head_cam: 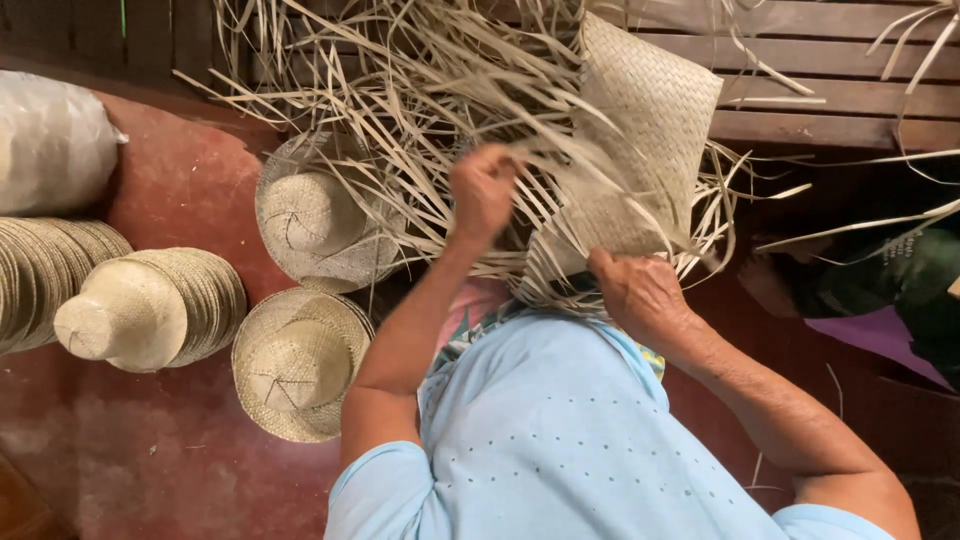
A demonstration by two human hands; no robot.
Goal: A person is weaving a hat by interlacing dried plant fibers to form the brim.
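A half-woven palm-straw piece (650,120) with a tight plaited panel rests in front of me, long loose strands (400,90) fanning out from it to the left and above. My left hand (483,190) is closed around a bunch of these loose strands. My right hand (640,295) grips the lower edge of the woven piece, where the strands bend under. My light blue shirt (560,430) fills the lower middle of the view.
Two finished straw hats (310,215) (295,360) lie on the red floor (170,450) at left. A stack of hats (150,305) lies on its side beside another stack (40,270) and a white bag (50,140). Wooden planks (830,90) run behind; purple cloth (880,335) at right.
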